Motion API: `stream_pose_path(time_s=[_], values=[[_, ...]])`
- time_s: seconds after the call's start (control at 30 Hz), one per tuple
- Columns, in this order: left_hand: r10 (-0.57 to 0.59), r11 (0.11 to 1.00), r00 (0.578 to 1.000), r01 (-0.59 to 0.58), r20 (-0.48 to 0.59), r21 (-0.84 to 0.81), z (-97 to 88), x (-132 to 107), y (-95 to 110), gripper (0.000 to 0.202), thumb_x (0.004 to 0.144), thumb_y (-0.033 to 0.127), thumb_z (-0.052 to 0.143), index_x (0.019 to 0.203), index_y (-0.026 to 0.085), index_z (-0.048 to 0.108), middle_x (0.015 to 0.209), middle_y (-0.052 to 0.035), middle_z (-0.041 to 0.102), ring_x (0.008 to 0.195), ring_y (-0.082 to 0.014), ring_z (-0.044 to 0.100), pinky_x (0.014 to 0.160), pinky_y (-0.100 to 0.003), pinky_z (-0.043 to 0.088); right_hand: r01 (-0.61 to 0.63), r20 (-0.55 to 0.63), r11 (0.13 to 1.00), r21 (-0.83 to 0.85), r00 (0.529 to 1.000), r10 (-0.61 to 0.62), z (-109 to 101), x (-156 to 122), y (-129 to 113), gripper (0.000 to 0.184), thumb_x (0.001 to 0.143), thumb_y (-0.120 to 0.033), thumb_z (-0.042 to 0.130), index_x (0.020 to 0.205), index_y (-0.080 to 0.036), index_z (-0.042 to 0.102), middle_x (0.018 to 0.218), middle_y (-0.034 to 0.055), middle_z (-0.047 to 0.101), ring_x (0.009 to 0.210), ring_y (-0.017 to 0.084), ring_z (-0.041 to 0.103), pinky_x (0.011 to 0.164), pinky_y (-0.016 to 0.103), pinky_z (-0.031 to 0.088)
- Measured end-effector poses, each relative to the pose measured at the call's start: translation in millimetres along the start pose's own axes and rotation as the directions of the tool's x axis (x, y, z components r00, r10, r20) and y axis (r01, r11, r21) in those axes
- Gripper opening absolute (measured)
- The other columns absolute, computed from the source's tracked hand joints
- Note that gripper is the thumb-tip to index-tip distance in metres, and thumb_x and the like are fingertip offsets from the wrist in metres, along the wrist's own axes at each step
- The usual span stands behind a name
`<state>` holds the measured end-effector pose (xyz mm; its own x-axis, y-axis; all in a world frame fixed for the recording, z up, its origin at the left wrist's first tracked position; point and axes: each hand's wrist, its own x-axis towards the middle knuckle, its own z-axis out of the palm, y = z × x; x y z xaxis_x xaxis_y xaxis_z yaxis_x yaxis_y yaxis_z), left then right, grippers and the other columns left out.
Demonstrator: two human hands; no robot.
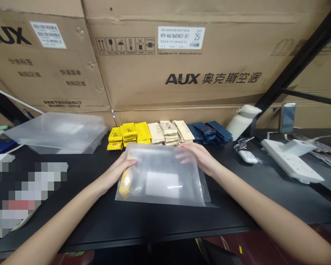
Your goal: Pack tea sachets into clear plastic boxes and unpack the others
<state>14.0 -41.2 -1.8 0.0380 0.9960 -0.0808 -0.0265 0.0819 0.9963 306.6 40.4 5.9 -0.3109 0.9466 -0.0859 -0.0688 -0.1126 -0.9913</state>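
A frosted clear plastic bag [165,162] is held up over the black table, with a yellow packet [125,184] inside along its left side. My left hand [121,169] grips the bag's left edge, thumb in front and over the packet. At the upper right corner, my right hand [197,154] holds the bag; its fingers show dimly through the film, and I cannot tell whether they are inside or behind it. A white rectangle [162,184] shows on the bag's lower middle. Behind it stand stacks of yellow packets [129,132], cream packets [169,130] and dark blue packets [211,131].
More frosted plastic bags [60,130] lie at the left. On the right are a white bottle [242,119], a small white case [247,157], a power strip [295,163] and an upright phone [287,117]. Large cardboard boxes [143,84] wall off the back.
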Motion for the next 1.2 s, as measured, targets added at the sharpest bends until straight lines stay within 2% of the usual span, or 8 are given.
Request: stream_pose_path(time_s=[0.2, 0.3, 0.4, 0.43, 0.53, 0.7, 0.93, 1.2], values=[[0.246, 0.839, 0.966, -0.172, -0.079, 0.515, -12.0, 6.9, 4.5, 0.048, 0.079, 0.059, 0.066, 0.104, 0.017, 0.068, 0.102, -0.0103, 0.075, 0.092, -0.0306, 0.071, 0.076, -0.04, 0.057, -0.019, -0.042, 0.999, -0.03, 0.999, 0.018, -4.4, 3.4, -0.2, 0.015, 0.086, -0.03, 0.068, 0.088, -0.016, 0.072, 0.096, 0.0098, 0.077, 0.07, 0.018, 0.073, 0.051, 0.024, 0.059], [0.501, 0.617, 0.854, -0.24, -0.139, 0.749, -27.4, 13.1, 3.7, 0.043, 0.084, 0.056, 0.061, 0.103, 0.018, 0.065, 0.104, -0.0119, 0.073, 0.091, -0.0291, 0.071, 0.068, -0.037, 0.058, -0.041, -0.051, 0.998, -0.052, 0.998, 0.039, -5.0, 4.1, -1.1, 0.015, 0.088, -0.029, 0.065, 0.086, -0.016, 0.072, 0.095, 0.0094, 0.077, 0.065, 0.016, 0.072, 0.048, 0.023, 0.057], [0.715, 0.281, 0.699, -0.313, 0.02, 0.908, -48.1, 22.6, -2.2, 0.035, 0.09, 0.044, 0.056, 0.11, 0.017, 0.064, 0.115, -0.0152, 0.069, 0.11, -0.0318, 0.065, 0.093, -0.046, 0.053, -0.06, -0.037, 0.996, -0.064, 0.998, 0.058, -3.7, 3.9, -0.7, 0.017, 0.09, -0.029, 0.063, 0.085, -0.016, 0.072, 0.097, 0.0101, 0.076, 0.064, 0.016, 0.071, 0.047, 0.023, 0.056], [0.724, 0.215, 0.687, -0.308, 0.06, 0.927, -55.5, 26.7, -5.6, 0.037, 0.092, 0.042, 0.053, 0.116, 0.016, 0.062, 0.121, -0.0173, 0.068, 0.116, -0.0333, 0.062, 0.1, -0.049, 0.049, -0.064, -0.029, 0.995, -0.071, 0.998, 0.063, -3.1, 3.7, -0.3, 0.017, 0.091, -0.029, 0.062, 0.085, -0.016, 0.072, 0.098, 0.0103, 0.076, 0.065, 0.016, 0.071, 0.047, 0.023, 0.056], [0.652, 0.164, 0.752, -0.258, 0.091, 0.952, -77.2, 40.5, -20.6, 0.055, 0.095, 0.044, 0.044, 0.134, 0.006, 0.052, 0.14, -0.0266, 0.055, 0.132, -0.039, 0.051, 0.109, -0.054, 0.04, -0.074, -0.01, 0.993, -0.087, 0.997, 0.073, -1.7, 3.4, 1.4, 0.02, 0.093, -0.029, 0.058, 0.087, -0.015, 0.071, 0.099, 0.0104, 0.076, 0.065, 0.015, 0.071, 0.047, 0.023, 0.056], [0.433, 0.221, 0.901, -0.14, 0.031, 0.965, -103.3, 57.3, -45.8, 0.068, 0.09, 0.041, 0.038, 0.145, 0.001, 0.038, 0.15, -0.031, 0.044, 0.138, -0.0447, 0.042, 0.107, -0.061, 0.039, -0.074, 0.019, 0.991, -0.108, 0.997, 0.076, -1.3, 3.5, 3.4, 0.022, 0.095, -0.028, 0.055, 0.087, -0.014, 0.071, 0.1, 0.0114, 0.076, 0.066, 0.015, 0.071, 0.049, 0.023, 0.057], [0.493, 0.209, 0.868, -0.185, 0.06, 0.96, -108.6, 60.8, -44.5, 0.071, 0.088, 0.042, 0.043, 0.147, 0.002, 0.038, 0.153, -0.0307, 0.039, 0.142, -0.0437, 0.037, 0.111, -0.06, 0.035, -0.08, 0.02, 0.992, -0.098, 0.996, 0.082, -0.5, 4.4, 5.6, 0.021, 0.095, -0.028, 0.056, 0.087, -0.015, 0.071, 0.101, 0.0113, 0.076, 0.067, 0.015, 0.072, 0.049, 0.023, 0.057], [0.404, 0.203, 0.909, -0.203, 0.107, 0.958, -107.1, 58.8, -39.9, 0.075, 0.087, 0.04, 0.042, 0.151, 0.001, 0.033, 0.152, -0.0272, 0.044, 0.138, -0.0412, 0.044, 0.112, -0.055, 0.036, -0.075, 0.048, 0.991, -0.11, 0.996, 0.081, -3.5, 5.8, 9.1, 0.022, 0.094, -0.029, 0.056, 0.09, -0.014, 0.071, 0.104, 0.0118, 0.075, 0.068, 0.015, 0.072, 0.05, 0.023, 0.057]])
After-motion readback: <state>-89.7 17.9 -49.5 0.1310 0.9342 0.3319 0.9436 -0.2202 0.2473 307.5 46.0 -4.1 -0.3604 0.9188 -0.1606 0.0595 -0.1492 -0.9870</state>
